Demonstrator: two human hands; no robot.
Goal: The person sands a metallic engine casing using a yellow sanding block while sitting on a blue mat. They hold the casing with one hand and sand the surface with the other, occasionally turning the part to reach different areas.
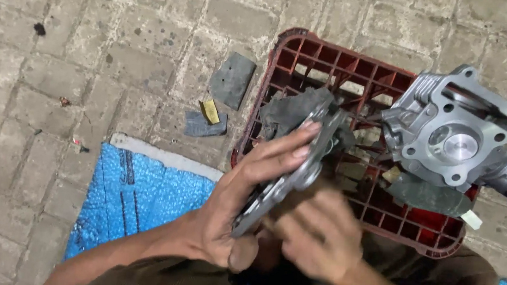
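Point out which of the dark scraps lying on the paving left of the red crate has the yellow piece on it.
The smaller scrap, nearer the blue mat: the yellow piece rests on its upper edge. The larger grey scrap beyond it, by the red crate, is bare.

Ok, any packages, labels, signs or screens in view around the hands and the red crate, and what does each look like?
No screens, signs or printed packages show.
Small yellow tag-like scrap: on the paving left of the red plastic crate, lying on a grey rag piece; too small to tell if it is a label.
Blue bubble-textured sheet: on the ground under the left hand, possibly wrapping material.
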